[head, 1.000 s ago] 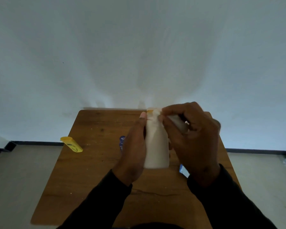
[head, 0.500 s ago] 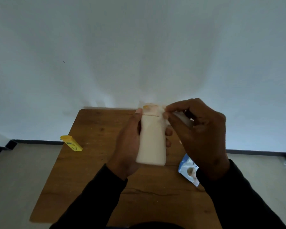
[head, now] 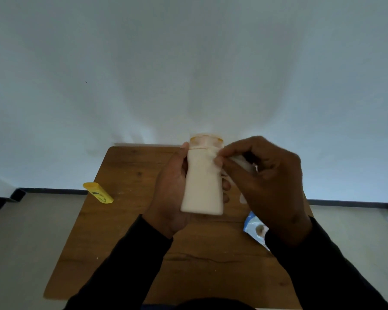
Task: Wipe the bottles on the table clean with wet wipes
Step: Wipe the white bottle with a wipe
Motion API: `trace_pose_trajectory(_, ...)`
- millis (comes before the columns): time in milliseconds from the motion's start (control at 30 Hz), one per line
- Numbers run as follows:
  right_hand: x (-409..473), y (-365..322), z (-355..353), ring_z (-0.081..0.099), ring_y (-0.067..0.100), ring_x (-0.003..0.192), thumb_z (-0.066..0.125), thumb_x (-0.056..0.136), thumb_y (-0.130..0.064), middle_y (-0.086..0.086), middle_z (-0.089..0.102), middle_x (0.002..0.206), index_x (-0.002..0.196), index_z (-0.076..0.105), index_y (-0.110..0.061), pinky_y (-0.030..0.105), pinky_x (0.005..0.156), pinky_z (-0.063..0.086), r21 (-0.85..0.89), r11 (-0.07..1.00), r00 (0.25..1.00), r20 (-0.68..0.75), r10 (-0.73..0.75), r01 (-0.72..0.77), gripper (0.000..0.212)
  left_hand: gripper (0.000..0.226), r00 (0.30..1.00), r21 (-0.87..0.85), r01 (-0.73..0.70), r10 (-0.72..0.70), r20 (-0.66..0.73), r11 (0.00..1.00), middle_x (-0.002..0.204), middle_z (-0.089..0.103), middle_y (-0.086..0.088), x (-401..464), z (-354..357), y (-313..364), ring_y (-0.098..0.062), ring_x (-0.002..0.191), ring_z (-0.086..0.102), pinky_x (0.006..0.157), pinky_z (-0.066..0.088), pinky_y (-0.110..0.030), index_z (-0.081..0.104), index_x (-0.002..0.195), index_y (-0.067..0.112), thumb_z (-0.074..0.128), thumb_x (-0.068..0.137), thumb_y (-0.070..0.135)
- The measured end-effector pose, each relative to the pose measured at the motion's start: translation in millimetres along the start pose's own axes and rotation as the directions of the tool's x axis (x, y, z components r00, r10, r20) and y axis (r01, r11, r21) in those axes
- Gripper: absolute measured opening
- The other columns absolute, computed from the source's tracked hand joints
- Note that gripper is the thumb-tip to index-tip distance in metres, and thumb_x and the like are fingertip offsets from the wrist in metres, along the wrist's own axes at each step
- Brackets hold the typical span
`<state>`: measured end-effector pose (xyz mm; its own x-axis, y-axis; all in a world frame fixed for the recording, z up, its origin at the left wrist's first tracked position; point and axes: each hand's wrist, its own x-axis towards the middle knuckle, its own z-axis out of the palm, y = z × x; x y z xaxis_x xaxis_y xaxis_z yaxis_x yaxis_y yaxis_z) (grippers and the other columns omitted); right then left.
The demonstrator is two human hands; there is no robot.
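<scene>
My left hand (head: 169, 193) grips a white bottle (head: 203, 186) with an orange cap, held above the wooden table (head: 126, 220) with the cap pointing away from me. My right hand (head: 269, 182) pinches a white wet wipe (head: 242, 163) and presses it against the bottle's upper right side, just below the cap. Part of the wipe lies over the bottle's neck. A yellow bottle (head: 98, 193) lies on its side at the table's left edge.
A blue and white wet wipe pack (head: 254, 229) lies on the table's right side, partly hidden by my right arm. A white wall stands right behind the table. Grey floor shows on both sides.
The bottle has risen and turned a little in my left hand. My right hand with the wipe has stayed at the bottle's neck and shifted slightly right, uncovering the wipe pack.
</scene>
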<state>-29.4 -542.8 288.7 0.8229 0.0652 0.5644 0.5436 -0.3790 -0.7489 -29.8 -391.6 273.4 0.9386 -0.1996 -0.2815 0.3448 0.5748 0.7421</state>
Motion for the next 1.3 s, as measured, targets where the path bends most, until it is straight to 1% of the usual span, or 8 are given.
trace_pose_trajectory(267, 4, 1, 2, 0.071, 0.010, 0.080, 0.083, 0.081, -0.007, -0.005, 0.074, 0.085, 0.086, 0.075, -0.014, 0.035, 0.068, 0.058, 0.018, 1.000, 0.999, 0.033, 0.009, -0.010, 0.012, 0.063, 1.000, -0.030, 0.029, -0.028, 0.014, 0.999, 0.074, 0.070, -0.011, 2, -4, 0, -0.022, 0.057, 0.067, 0.050, 0.057, -0.031, 0.081, 0.077, 0.018, 0.032, 0.099, 0.051)
trace_pose_trajectory(433, 0, -4, 1, 0.069, 0.007, 0.080, 0.082, 0.080, -0.013, -0.014, 0.072, 0.086, 0.083, 0.076, -0.019, 0.033, 0.067, 0.056, 0.065, 0.996, 0.957, 0.278, -0.078, 0.062, 0.009, 0.058, 0.997, -0.012, -0.006, 0.005, -0.078, 1.000, 0.109, 0.069, -0.019, 7, -6, 0, -0.031, 0.099, 0.065, 0.086, 0.054, -0.041, 0.067, 0.122, 0.006, 0.037, 0.097, 0.049)
trace_pose_trajectory(567, 5, 2, 9, 0.067, 0.012, 0.077, 0.082, 0.080, -0.009, -0.011, 0.070, 0.083, 0.083, 0.074, -0.020, 0.036, 0.065, 0.055, -0.071, 0.996, 0.998, -0.014, -0.054, 0.053, 0.014, 0.056, 0.999, -0.001, -0.015, 0.015, -0.045, 1.000, 0.088, 0.074, -0.012, 9, -7, -3, -0.025, 0.073, 0.071, 0.064, 0.059, -0.035, 0.076, 0.100, 0.014, 0.032, 0.101, 0.049)
trace_pose_trajectory(733, -1, -4, 6, 0.065, 0.001, 0.080, 0.085, 0.080, -0.014, -0.014, 0.070, 0.086, 0.085, 0.075, -0.020, 0.018, 0.068, 0.050, -0.004, 0.995, 0.959, 0.266, -0.097, 0.102, 0.012, 0.063, 0.998, -0.017, -0.031, 0.030, -0.060, 0.999, 0.125, 0.062, -0.019, 9, -10, -3, -0.032, 0.113, 0.059, 0.100, 0.046, -0.046, 0.062, 0.129, 0.006, 0.028, 0.102, 0.052)
trace_pose_trajectory(867, 8, 0, 12, 0.066, 0.008, 0.077, 0.083, 0.080, -0.012, -0.007, 0.070, 0.082, 0.083, 0.074, -0.021, 0.029, 0.066, 0.054, -0.041, 0.998, 0.999, 0.004, -0.051, 0.051, 0.013, 0.053, 0.998, -0.005, -0.032, 0.032, -0.059, 0.999, 0.102, 0.072, -0.013, 10, -7, -8, -0.027, 0.088, 0.069, 0.077, 0.057, -0.039, 0.069, 0.115, 0.016, 0.032, 0.101, 0.052)
trace_pose_trajectory(1000, 1, -4, 5, 0.066, 0.007, 0.077, 0.085, 0.080, -0.013, -0.010, 0.072, 0.085, 0.084, 0.077, -0.018, 0.025, 0.066, 0.052, 0.043, 0.992, 0.947, 0.296, -0.128, 0.120, 0.011, 0.061, 0.997, -0.052, -0.048, 0.044, -0.065, 0.998, 0.115, 0.068, -0.019, 7, -8, -6, -0.030, 0.107, 0.064, 0.098, 0.049, -0.043, 0.069, 0.119, 0.009, 0.030, 0.101, 0.053)
trace_pose_trajectory(1167, 5, 1, 18, 0.068, 0.014, 0.078, 0.082, 0.082, -0.011, -0.003, 0.072, 0.084, 0.086, 0.074, -0.017, 0.036, 0.066, 0.055, 0.000, 0.997, 0.997, 0.016, -0.080, 0.080, 0.011, 0.058, 0.995, -0.013, -0.065, 0.064, -0.072, 0.998, 0.119, 0.066, -0.018, 6, -3, -6, -0.032, 0.112, 0.062, 0.096, 0.050, -0.043, 0.061, 0.130, 0.010, 0.033, 0.102, 0.052)
trace_pose_trajectory(1300, -5, -11, 17, 0.067, 0.008, 0.081, 0.083, 0.081, -0.010, -0.006, 0.072, 0.087, 0.086, 0.076, -0.015, 0.025, 0.070, 0.052, 0.071, 0.985, 0.961, 0.220, -0.170, 0.158, 0.010, 0.059, 0.993, -0.012, -0.082, 0.080, -0.090, 0.997, 0.108, 0.070, -0.014, 2, -4, -2, -0.024, 0.096, 0.069, 0.082, 0.057, -0.033, 0.064, 0.124, 0.007, 0.029, 0.103, 0.050)
